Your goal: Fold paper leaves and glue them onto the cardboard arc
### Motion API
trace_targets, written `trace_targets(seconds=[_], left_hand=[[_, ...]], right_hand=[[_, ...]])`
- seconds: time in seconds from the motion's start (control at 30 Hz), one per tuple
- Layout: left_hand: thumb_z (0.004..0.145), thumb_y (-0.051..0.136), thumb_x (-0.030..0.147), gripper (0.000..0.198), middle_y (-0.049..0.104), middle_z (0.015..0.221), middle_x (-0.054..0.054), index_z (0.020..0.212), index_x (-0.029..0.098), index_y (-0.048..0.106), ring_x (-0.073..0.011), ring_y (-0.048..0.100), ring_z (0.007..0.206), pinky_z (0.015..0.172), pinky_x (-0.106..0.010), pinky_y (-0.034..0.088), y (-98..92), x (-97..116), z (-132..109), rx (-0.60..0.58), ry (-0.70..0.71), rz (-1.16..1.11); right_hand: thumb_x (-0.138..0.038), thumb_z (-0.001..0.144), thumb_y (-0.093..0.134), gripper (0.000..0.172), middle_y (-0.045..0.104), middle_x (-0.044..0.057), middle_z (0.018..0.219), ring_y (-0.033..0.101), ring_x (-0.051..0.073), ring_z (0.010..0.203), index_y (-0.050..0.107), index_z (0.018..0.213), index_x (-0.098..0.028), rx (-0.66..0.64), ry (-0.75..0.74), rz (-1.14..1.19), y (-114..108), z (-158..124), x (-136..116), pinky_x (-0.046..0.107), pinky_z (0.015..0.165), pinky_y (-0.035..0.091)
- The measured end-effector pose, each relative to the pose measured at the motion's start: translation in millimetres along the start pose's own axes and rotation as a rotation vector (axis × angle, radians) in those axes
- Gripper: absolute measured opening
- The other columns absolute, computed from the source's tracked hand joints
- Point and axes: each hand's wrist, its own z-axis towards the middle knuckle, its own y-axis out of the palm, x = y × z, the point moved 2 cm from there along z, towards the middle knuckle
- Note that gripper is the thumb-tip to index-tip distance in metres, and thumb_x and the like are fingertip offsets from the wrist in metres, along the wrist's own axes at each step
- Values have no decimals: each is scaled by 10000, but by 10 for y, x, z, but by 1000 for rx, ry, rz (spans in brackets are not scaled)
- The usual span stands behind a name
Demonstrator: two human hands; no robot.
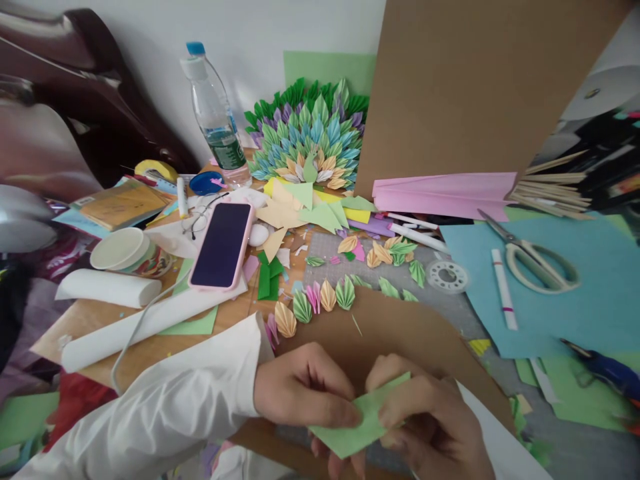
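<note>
Both my hands pinch a small light-green folded paper (363, 420) low in the middle of the view. My left hand (305, 390) comes in from a white sleeve and grips its left edge with thumb and fingers. My right hand (430, 417) closes on its right side. Just behind them lies a curved brown cardboard piece (400, 327) with a row of folded paper leaves (325, 297) in orange, green and pink along its far edge.
A pink-cased phone (223, 245) lies left of centre, with white paper rolls (107, 288), a cup (123, 250) and a water bottle (215, 120) nearby. Scissors (530, 257) and a marker (503, 288) rest on blue paper (600, 300) at right. A paper peacock fan (310, 137) and tall cardboard (475, 87) stand behind.
</note>
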Motion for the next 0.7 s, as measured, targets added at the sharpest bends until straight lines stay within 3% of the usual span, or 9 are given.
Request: trace_targets(seconds=[0.33,0.57,0.7], left_hand=[[953,356,551,640,616,557,-123,680,65,669,-118,573,485,459,-175,460,48,26,36,72,212,457],[975,317,463,526,623,566,-120,685,140,613,-134,582,513,515,-203,466,60,38,47,92,307,598],[954,346,333,407,597,588,-117,621,174,518,-157,562,554,569,-245,454,58,71,39,134,346,684]], right_hand=[[-244,928,577,110,518,-7,730,539,99,575,559,821,-224,84,146,185,84,-118,143,185,488,448],[-259,922,574,155,484,-24,713,510,88,519,502,788,-226,142,150,168,150,-163,218,182,443,421],[-190,930,541,162,478,-20,697,473,97,563,498,776,-216,116,118,87,116,-117,202,187,490,403]])
